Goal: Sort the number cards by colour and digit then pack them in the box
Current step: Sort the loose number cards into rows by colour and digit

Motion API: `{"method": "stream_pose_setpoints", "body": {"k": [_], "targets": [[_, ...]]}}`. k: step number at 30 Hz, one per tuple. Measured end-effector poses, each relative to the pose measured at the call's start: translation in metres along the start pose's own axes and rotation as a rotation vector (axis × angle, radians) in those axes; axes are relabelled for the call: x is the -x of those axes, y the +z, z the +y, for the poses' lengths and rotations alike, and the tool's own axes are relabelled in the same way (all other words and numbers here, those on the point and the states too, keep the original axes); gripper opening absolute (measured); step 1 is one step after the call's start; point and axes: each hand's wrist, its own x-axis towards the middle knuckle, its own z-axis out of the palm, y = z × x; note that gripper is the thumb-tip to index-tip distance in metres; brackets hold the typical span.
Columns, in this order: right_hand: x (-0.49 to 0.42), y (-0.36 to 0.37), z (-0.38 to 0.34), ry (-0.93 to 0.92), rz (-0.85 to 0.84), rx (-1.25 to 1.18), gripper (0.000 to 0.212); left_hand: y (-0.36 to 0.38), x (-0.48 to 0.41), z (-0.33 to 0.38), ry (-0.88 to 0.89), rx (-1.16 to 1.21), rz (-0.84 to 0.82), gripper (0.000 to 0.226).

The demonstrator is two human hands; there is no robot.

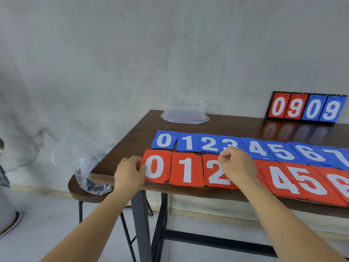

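Head view. Cards lie sorted on table [236, 121]: blue row [236, 145] behind, red row [236, 176] along near edge, digits ascending left to right, likely staged for stacking. Left hand [129, 173] pinches left edge of red 0 pile [157, 167], apparently squaring or lifting it. Right hand [237, 166] curled above red 2 pile [215, 172], fingertips together; whether holding card, cannot tell. Clear box [185, 111] at far edge, well apart, appears empty.
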Motion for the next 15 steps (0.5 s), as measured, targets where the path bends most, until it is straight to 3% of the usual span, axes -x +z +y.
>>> {"method": "stream_pose_setpoints", "body": {"k": [6, 15], "targets": [[-0.004, 0.000, -0.011, -0.011, -0.078, 0.021, 0.016, -0.010, -0.003, -0.004, 0.001, -0.123, 0.035, 0.046], [-0.020, 0.022, -0.061, -0.274, -0.338, 0.049, 0.058, -0.027, 0.003, -0.004, -0.072, -0.060, 0.038, 0.049]]}}
